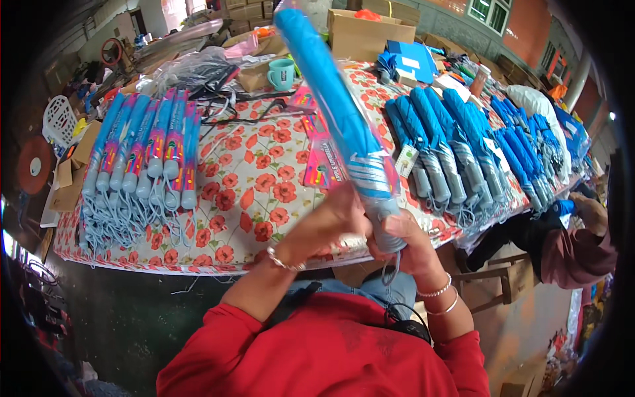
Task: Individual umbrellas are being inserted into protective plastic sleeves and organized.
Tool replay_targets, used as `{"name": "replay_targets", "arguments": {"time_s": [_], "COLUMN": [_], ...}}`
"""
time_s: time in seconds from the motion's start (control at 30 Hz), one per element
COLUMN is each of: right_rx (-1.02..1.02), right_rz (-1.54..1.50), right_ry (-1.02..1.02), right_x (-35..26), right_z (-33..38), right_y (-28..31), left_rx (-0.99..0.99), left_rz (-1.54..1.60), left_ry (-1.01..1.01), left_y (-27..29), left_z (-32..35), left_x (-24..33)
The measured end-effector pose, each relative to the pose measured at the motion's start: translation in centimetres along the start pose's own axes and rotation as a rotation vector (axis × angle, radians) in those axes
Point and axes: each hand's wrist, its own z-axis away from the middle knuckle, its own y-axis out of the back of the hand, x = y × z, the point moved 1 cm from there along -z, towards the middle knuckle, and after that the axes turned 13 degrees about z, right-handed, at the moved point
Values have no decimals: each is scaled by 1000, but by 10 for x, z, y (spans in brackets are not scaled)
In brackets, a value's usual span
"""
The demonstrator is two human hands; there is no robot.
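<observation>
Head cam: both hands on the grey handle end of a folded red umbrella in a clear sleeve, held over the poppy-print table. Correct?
Not quite: the umbrella is blue, not red. The head view shows the left hand and right hand on its grey handle end, clear sleeve on, over the poppy-print table.

We see a folded bright blue umbrella in a clear plastic sleeve (pixel 344 112), with a grey handle at its lower end. It is held up off the flowered tablecloth, tilted, its tip pointing up and away to the left, its handle end low over the table's near edge.
</observation>
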Motion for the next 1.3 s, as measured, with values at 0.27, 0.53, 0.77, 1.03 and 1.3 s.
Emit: {"name": "replay_targets", "arguments": {"time_s": [0.27, 0.53, 0.77, 1.03, 1.3], "right_rx": [359, 598, 400, -124, 48], "right_rz": [1250, 1534, 1405, 319, 701], "right_ry": [169, 494, 572, 174, 309], "right_x": [-11, 7, 18, 33, 20], "right_z": [28, -11, -48, -61, -52], "right_y": [6, -5, -22, -33, -38], "left_rx": [612, 645, 550, 174, -80], "left_rz": [367, 98, 6, 235, 536], "left_ry": [-472, -517, -474, -526, -493], "left_y": [69, 24, 35, 61, 71], "left_z": [-32, -32, -10, 20, 5], "left_x": [84, 30, 69, 108, 90]}}
